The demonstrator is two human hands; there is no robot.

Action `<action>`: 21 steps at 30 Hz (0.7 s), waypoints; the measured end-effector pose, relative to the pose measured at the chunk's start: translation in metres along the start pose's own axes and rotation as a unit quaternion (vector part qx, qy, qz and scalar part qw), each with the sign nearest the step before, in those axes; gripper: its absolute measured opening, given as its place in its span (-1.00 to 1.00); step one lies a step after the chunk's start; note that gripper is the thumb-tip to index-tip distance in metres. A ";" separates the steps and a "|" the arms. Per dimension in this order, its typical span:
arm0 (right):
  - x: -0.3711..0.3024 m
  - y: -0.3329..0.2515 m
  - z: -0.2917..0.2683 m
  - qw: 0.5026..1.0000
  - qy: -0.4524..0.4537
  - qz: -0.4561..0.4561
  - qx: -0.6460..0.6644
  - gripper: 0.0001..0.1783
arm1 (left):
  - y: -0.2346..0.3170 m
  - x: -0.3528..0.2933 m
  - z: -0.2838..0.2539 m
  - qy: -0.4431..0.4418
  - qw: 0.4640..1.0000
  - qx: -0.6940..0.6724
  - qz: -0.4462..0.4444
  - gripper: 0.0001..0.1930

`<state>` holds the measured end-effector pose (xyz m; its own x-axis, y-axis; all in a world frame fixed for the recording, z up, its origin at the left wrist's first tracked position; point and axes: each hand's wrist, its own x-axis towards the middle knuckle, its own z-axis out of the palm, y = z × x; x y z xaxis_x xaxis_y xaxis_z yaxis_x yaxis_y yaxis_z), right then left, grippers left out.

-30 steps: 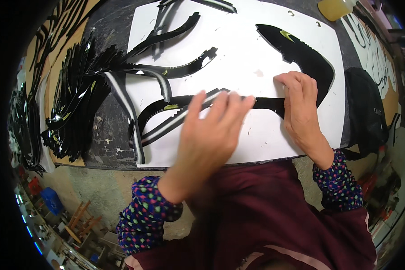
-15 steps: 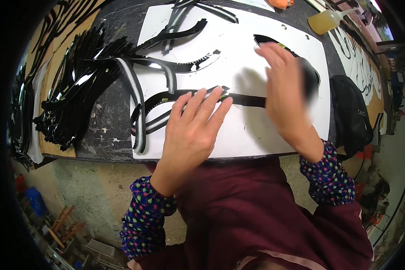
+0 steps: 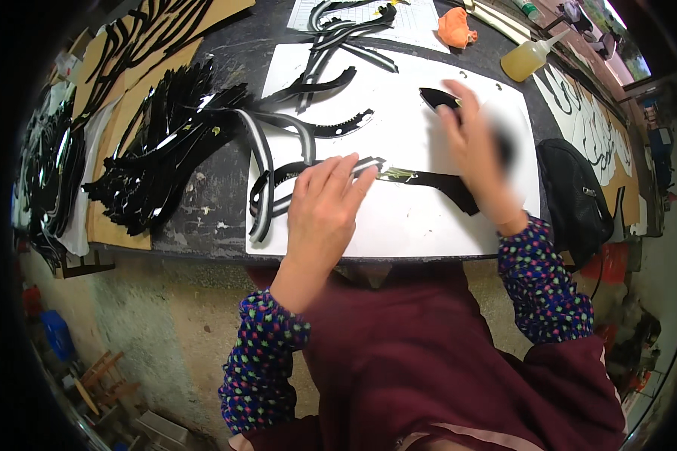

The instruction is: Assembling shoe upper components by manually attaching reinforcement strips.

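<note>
My left hand [image 3: 325,207] lies palm down with fingers stretched over a black curved strip [image 3: 432,182] and grey-and-white striped strips [image 3: 262,165] on a white sheet [image 3: 399,237]. The black strip runs out to the right past my fingertips, with yellow-green marks on it near them. Above its right end is my right hand [image 3: 480,154], thumb and fingers closed around a dark curved piece [image 3: 438,98]. The piece's pointed end shows left of the fingers; its rest is hidden by the hand or blurred.
A heap of glossy black strips [image 3: 162,161] lies at the left. Striped strips [image 3: 338,37] cross at the top. An orange cloth [image 3: 456,28] and a squeeze bottle of yellow liquid [image 3: 525,62] stand at the back right. A black pouch [image 3: 575,199] lies right of the sheet.
The view has shifted, showing more of the table's back. My right hand has moved off the black strip's right end, which now shows. My left hand stays on the strips.
</note>
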<state>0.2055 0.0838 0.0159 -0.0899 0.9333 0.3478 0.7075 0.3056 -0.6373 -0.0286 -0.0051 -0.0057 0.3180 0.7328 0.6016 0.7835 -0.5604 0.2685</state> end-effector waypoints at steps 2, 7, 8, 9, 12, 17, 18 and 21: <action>0.002 0.024 -0.033 0.958 0.055 -0.078 -0.270 -0.44 | 0.003 0.003 -0.001 0.009 1.000 0.005 -0.004 -0.62; -0.007 0.042 -0.099 0.983 -0.086 0.015 -0.161 -0.53 | -0.001 0.008 -0.008 0.028 0.999 0.029 -0.006 -0.60; -0.004 0.033 -0.108 0.980 -0.100 0.026 -0.173 -0.59 | -0.003 0.007 -0.006 0.026 0.999 0.034 -0.002 -0.60; -0.003 0.027 -0.116 0.983 -0.111 0.054 -0.138 -0.61 | -0.004 0.007 -0.006 0.021 0.999 0.040 -0.004 -0.60; -0.007 0.015 -0.146 0.987 -0.101 -0.011 -0.121 -0.65 | -0.006 0.011 -0.008 0.018 0.999 0.045 -0.011 -0.61; -0.001 -0.025 -0.198 0.978 -0.159 0.016 -0.136 -0.66 | -0.003 0.015 -0.005 0.056 0.998 -0.014 -0.039 -0.59; -0.003 -0.026 -0.206 0.978 -0.139 -0.030 -0.154 -0.65 | -0.001 0.019 -0.007 0.064 0.996 -0.016 -0.057 -0.57; 0.010 -0.038 -0.230 0.954 -0.160 0.054 -0.249 -0.53 | -0.010 0.024 -0.010 0.066 0.992 -0.025 -0.101 -0.51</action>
<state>0.3392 0.0384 0.2018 -0.1512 0.9883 0.0194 0.9625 0.1517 -0.2248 -0.0341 0.0144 0.0142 0.0820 0.7775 0.6235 0.7957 -0.4278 0.4288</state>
